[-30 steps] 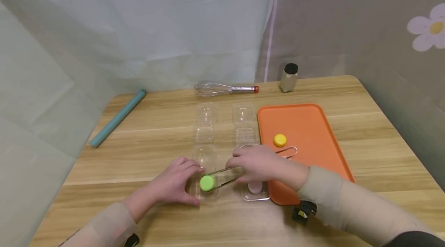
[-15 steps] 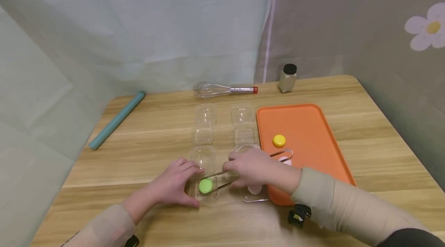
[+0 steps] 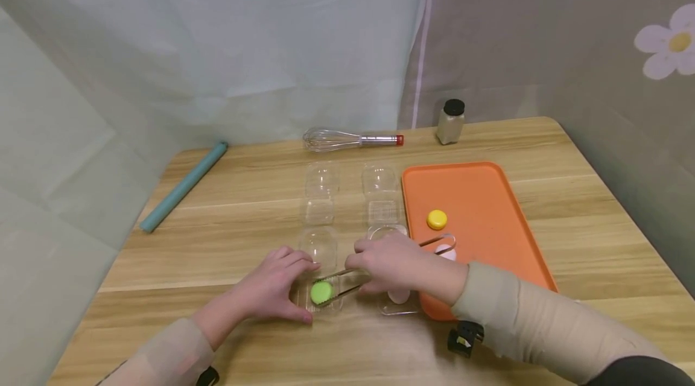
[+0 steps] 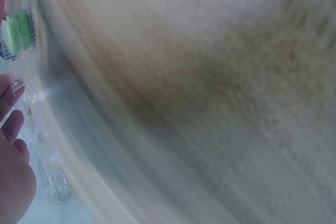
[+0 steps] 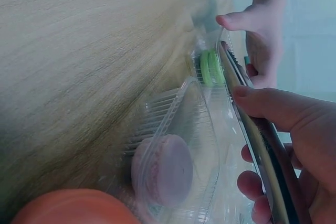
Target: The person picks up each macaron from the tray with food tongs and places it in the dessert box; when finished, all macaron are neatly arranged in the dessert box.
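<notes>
My right hand (image 3: 388,262) grips metal tongs (image 3: 353,291), their toothed tips on either side of a green macaron (image 3: 321,293). That macaron sits in the near compartment of the left clear plastic container (image 3: 319,247); in the right wrist view, the tong tips (image 5: 226,51) stand just above it. With thumb and fingers spread around the container's near left corner, my left hand (image 3: 274,286) holds it. Below my right hand, a pale pink macaron (image 5: 163,170) lies in the second clear container (image 5: 202,124), partly hidden in the head view.
An orange tray (image 3: 478,193) at right carries a yellow macaron (image 3: 437,219) and a pale pink macaron (image 3: 446,251) beneath the tongs' bent end. Farther back lie a whisk (image 3: 353,140), a black-capped jar (image 3: 451,122) and a teal rolling pin (image 3: 184,187).
The tongs and green macaron have lowered slightly into the left container, and the tong tips have spread a little. My right hand shifted slightly left; my left hand stayed put.
</notes>
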The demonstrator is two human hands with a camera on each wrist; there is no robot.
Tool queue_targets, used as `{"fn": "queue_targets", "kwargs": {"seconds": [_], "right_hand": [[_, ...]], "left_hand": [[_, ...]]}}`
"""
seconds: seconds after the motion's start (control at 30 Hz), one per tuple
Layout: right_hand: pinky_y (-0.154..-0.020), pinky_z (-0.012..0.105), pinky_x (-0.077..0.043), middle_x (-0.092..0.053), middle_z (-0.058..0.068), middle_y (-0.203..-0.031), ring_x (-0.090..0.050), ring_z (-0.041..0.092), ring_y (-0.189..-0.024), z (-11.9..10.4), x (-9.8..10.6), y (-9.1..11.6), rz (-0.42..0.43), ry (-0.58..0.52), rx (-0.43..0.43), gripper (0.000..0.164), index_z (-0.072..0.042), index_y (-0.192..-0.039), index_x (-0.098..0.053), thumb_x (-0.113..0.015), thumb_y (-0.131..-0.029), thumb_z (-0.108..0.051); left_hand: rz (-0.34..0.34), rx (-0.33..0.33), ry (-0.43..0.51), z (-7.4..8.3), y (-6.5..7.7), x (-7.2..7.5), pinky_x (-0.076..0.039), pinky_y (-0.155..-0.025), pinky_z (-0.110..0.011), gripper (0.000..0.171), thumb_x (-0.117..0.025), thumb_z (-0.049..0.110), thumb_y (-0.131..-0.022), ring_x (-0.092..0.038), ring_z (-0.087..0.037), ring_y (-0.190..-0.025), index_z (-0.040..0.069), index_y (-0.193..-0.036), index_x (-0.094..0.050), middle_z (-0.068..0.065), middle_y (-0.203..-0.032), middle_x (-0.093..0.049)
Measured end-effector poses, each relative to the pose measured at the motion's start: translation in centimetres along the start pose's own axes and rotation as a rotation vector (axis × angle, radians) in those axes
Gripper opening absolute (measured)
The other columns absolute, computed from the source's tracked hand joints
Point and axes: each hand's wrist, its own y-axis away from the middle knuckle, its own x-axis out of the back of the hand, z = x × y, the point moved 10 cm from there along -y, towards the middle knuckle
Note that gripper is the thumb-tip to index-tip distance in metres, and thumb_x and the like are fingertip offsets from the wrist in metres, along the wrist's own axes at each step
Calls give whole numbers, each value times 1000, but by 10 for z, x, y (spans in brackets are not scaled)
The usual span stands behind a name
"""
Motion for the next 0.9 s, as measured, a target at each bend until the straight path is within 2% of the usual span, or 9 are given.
{"fn": "queue_targets", "kwargs": {"seconds": [0.23, 0.4, 0.53, 0.7, 0.8, 0.9], "right_hand": [[-54, 30, -44, -50, -9, -81, -52, 10, -63, 4, 1, 2, -2, -9, -28, 37, -26, -103, -63, -70, -76, -50], [-60, 32, -47, -53, -10, -87, -56, 11, -71, 15, 4, 8, -9, -92, -84, 39, -26, -107, -64, -72, -76, -47], [-57, 28, -46, -57, -9, -97, -57, 10, -78, 25, 10, 17, -4, -172, -114, 39, -26, -109, -64, -73, -76, -43], [-55, 29, -46, -58, -8, -106, -61, 11, -77, 46, 18, 35, 21, -238, -171, 42, -27, -114, -63, -72, -76, -44], [-63, 34, -48, -58, -8, -109, -62, 14, -83, 63, 20, 49, 33, -279, -224, 45, -27, -119, -62, -70, -77, -45], [-70, 35, -48, -58, -7, -108, -60, 13, -81, 81, 19, 64, 38, -354, -281, 45, -25, -121, -62, -70, -79, -42]], "left_hand": [[-3, 0, -9, 0, 0, 0, -37, -89, -36, 86, -74, 68, -57, -45, -15, -103, 10, -118, -60, 2, -115, -57], [-8, -3, -29, 1, 0, 0, -37, -89, -37, 87, -73, 69, -58, -45, -15, -102, 10, -120, -60, 3, -115, -57], [-19, 1, -35, 1, 1, 0, -37, -90, -38, 87, -73, 69, -58, -45, -16, -103, 10, -120, -60, 2, -116, -57], [-15, -18, -62, 4, 0, 2, -37, -91, -39, 88, -71, 70, -60, -46, -17, -103, 9, -122, -60, 2, -116, -57], [-17, -19, -73, 5, 0, 1, -37, -91, -39, 88, -70, 70, -60, -46, -17, -103, 9, -123, -59, 2, -115, -57], [-26, -8, -71, 3, 1, 1, -37, -92, -39, 87, -70, 70, -62, -46, -16, -104, 10, -124, -58, 3, -117, -57]]}}
